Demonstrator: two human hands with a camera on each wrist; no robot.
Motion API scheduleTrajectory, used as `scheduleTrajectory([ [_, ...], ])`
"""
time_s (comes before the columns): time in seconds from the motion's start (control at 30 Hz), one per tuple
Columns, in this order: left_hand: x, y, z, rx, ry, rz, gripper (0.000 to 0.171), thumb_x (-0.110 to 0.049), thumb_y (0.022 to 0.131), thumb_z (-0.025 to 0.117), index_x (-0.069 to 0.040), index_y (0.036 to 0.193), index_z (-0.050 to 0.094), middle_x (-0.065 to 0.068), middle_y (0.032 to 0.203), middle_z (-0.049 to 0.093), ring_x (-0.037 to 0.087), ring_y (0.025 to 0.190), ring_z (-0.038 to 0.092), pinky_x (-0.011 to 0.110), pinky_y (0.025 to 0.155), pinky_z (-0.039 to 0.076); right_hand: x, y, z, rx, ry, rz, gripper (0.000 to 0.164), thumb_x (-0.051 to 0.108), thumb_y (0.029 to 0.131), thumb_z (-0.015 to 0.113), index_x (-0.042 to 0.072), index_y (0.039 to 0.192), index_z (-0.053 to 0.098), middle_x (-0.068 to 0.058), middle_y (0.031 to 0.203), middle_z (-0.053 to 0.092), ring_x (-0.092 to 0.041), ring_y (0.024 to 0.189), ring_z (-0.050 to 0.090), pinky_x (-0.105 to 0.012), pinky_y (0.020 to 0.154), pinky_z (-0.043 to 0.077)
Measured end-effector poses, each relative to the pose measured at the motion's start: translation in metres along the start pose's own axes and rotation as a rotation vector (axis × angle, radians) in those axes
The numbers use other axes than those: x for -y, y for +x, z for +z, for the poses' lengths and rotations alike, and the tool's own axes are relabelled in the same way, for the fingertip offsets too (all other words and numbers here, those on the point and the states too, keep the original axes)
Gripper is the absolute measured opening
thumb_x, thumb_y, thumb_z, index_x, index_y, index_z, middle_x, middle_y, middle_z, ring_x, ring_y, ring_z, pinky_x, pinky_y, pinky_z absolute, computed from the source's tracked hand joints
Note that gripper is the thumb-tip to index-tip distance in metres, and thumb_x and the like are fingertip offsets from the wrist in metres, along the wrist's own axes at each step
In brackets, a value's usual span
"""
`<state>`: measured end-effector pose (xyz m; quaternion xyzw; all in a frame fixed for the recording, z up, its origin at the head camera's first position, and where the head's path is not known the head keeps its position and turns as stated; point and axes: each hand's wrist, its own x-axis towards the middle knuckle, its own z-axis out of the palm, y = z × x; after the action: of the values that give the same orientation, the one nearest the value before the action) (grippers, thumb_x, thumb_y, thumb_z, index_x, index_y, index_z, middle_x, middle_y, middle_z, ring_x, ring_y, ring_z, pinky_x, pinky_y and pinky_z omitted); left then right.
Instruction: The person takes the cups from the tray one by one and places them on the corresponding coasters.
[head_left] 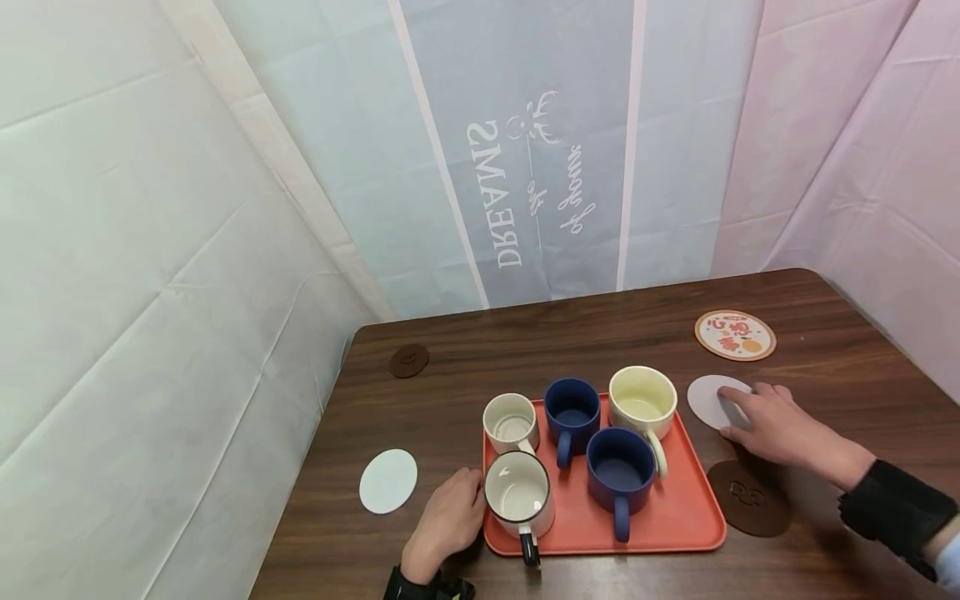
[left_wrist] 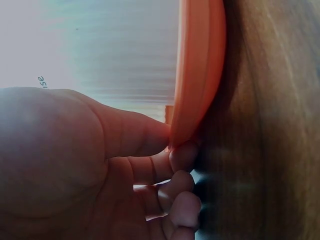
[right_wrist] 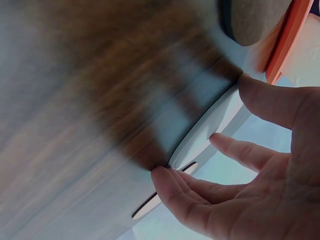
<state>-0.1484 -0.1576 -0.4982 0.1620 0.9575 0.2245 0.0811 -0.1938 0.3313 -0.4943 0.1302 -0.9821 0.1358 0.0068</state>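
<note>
My left hand [head_left: 452, 515] pinches the left rim of an orange-red tray [head_left: 693, 521]; in the left wrist view thumb and index finger meet at the tray's edge [left_wrist: 200, 65]. On the tray stand a small off-white mug [head_left: 512, 421], a white mug with black rim and handle [head_left: 517, 492], two dark blue mugs [head_left: 572, 408] [head_left: 621, 471] and a cream-yellow mug [head_left: 642, 400]. Right of the tray, my right hand [head_left: 776, 425] holds a round white coaster [head_left: 707, 404] by its edges. One finger touches its face in the right wrist view [right_wrist: 205, 132].
A brown coaster [head_left: 748, 500] lies close to the tray's right side, and a patterned round coaster [head_left: 735, 335] lies behind the white one. To the left are another white coaster [head_left: 388, 481] and a small brown coaster [head_left: 408, 360]. Fabric curtains [head_left: 555, 167] surround the wooden table.
</note>
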Motion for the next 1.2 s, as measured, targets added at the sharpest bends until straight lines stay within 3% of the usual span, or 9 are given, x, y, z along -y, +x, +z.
scheduleTrajectory([
  [0.5, 0.002, -0.001, 0.002, 0.022, -0.005, -0.027, 0.017, -0.015, 0.105, 0.060, -0.014, 0.088, 0.063, -0.004, 0.082, 0.051, 0.013, 0.075, 0.052, 0.037, 0.070, 0.047, 0.011, 0.027, 0.002, 0.012, 0.029, -0.033, 0.055, 0.018, 0.085, 0.087, -0.014, 0.123, 0.063, -0.034, 0.106, 0.066, -0.052, 0.098, 0.057, -0.068, 0.086, 0.041],
  [1.2, 0.002, 0.002, 0.001, 0.024, -0.018, -0.029, 0.016, -0.016, 0.105, 0.060, -0.013, 0.090, 0.065, -0.004, 0.082, 0.051, 0.013, 0.074, 0.050, 0.036, 0.069, 0.045, 0.011, 0.062, 0.003, 0.037, 0.071, -0.016, 0.060, 0.022, 0.088, 0.083, -0.014, 0.130, 0.060, -0.040, 0.119, 0.061, -0.058, 0.109, 0.053, -0.072, 0.088, 0.043],
])
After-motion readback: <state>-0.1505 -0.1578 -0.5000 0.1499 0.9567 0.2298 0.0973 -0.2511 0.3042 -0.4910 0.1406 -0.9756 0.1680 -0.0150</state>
